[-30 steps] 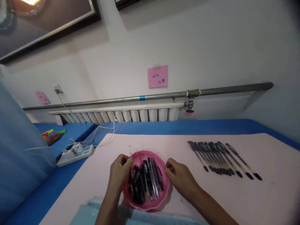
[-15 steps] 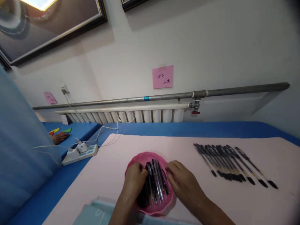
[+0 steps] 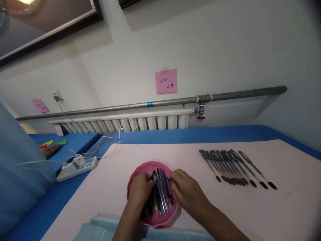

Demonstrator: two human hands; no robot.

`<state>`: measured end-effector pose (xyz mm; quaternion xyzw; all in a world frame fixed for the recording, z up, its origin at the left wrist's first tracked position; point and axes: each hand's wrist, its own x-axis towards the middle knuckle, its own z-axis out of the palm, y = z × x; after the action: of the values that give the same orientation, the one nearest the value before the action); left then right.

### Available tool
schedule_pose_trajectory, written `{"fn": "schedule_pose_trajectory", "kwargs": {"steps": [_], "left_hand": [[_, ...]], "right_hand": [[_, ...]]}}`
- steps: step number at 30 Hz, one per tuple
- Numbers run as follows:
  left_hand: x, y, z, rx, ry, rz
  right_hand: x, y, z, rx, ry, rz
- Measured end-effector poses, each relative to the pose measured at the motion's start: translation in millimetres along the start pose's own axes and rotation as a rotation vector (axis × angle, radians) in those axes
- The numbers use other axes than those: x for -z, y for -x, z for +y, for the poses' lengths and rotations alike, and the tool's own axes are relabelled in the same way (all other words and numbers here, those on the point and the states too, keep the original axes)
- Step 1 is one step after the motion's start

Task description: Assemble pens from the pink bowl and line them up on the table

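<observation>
A pink bowl [image 3: 139, 168] full of black and clear pens [image 3: 162, 190] sits on the pale pink mat near the front edge. My left hand [image 3: 139, 193] reaches into the bowl's left side, fingers curled down among the pens. My right hand [image 3: 187, 194] rests at the bowl's right side, its fingertips pinched against the pens there. What either hand grips is hidden in the pile. A neat row of several black capped pens [image 3: 234, 166] lies on the mat to the right, apart from both hands.
A white power strip [image 3: 78, 165] with plugs and cables lies on the blue table cover at left. Another person's hand [image 3: 49, 151] rests by coloured flat pieces further left. A light blue cloth [image 3: 100, 231] lies at the front edge. A radiator and pipe run along the wall.
One second ago my left hand held a thin clear tube upright at the bowl's rim. It has since dropped into the bowl. My right hand has closed in on the pens.
</observation>
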<state>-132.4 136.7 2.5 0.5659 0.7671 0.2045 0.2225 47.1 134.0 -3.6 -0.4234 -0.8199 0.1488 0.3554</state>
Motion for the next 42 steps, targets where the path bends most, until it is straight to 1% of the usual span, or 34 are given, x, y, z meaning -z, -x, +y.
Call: {"fn": "schedule_pose_trajectory", "kwargs": {"steps": [3, 5, 6, 8, 10, 11, 13, 14, 17, 19, 20, 22, 24, 25, 28, 30, 36, 42], "left_hand": [[4.6, -0.5, -3.0, -0.002, 0.174, 0.015], [8.8, 1.7, -3.8, -0.004, 0.286, 0.028], [10.3, 3.6, -3.1, 0.008, 0.392, 0.026], [11.1, 8.5, 1.0, 0.037, 0.719, -0.013], [8.8, 14.3, 8.7, 0.049, 1.073, -0.085], [7.0, 17.4, 13.2, 0.046, 1.196, -0.118], [3.6, 22.8, 21.8, 0.042, 1.300, -0.156], [2.6, 24.9, 25.1, 0.051, 1.330, -0.169], [4.7, 25.9, 28.6, 0.084, 1.431, -0.186], [9.8, 22.3, 25.4, 0.117, 1.548, -0.141], [12.9, 19.7, 22.6, 0.144, 1.622, -0.102], [19.2, 13.9, 16.0, 0.202, 1.777, -0.033], [23.8, 9.0, 10.1, 0.239, 1.911, -0.010], [25.3, 7.1, 7.9, 0.243, 1.966, -0.014], [26.3, 4.0, 4.8, 0.225, 2.092, -0.017], [25.9, 3.8, 4.6, 0.214, 2.130, -0.020], [27.8, 5.8, 5.7, 0.235, 2.146, -0.018], [29.2, 6.1, 8.6, 0.181, 2.127, 0.017]], "right_hand": [[2.6, -0.6, -1.5, -0.009, -0.031, -0.010], [4.1, -1.5, -5.3, -0.054, -0.093, -0.008], [4.5, -2.1, -8.4, -0.093, -0.145, -0.003], [4.1, -3.1, -16.8, -0.202, -0.310, -0.023], [2.1, -3.5, -26.1, -0.319, -0.516, -0.102], [0.8, -3.5, -30.1, -0.371, -0.614, -0.152], [-1.4, -3.4, -35.8, -0.462, -0.762, -0.239], [-2.0, -3.4, -37.2, -0.497, -0.808, -0.262], [-1.1, -3.5, -37.9, -0.546, -0.871, -0.267], [0.4, -2.7, -38.8, -0.536, -0.877, -0.282], [0.6, -1.6, -39.8, -0.533, -0.875, -0.313], [-0.9, 1.8, -42.8, -0.533, -0.859, -0.421], [-4.8, 5.9, -45.5, -0.524, -0.833, -0.505], [-7.1, 7.6, -46.2, -0.516, -0.820, -0.521], [-12.3, 10.2, -45.6, -0.506, -0.768, -0.502], [-12.7, 9.8, -44.2, -0.508, -0.730, -0.483], [-8.2, 7.0, -45.2, -0.483, -0.669, -0.511], [-6.3, 6.6, -48.1, -0.472, -0.649, -0.539]]}}
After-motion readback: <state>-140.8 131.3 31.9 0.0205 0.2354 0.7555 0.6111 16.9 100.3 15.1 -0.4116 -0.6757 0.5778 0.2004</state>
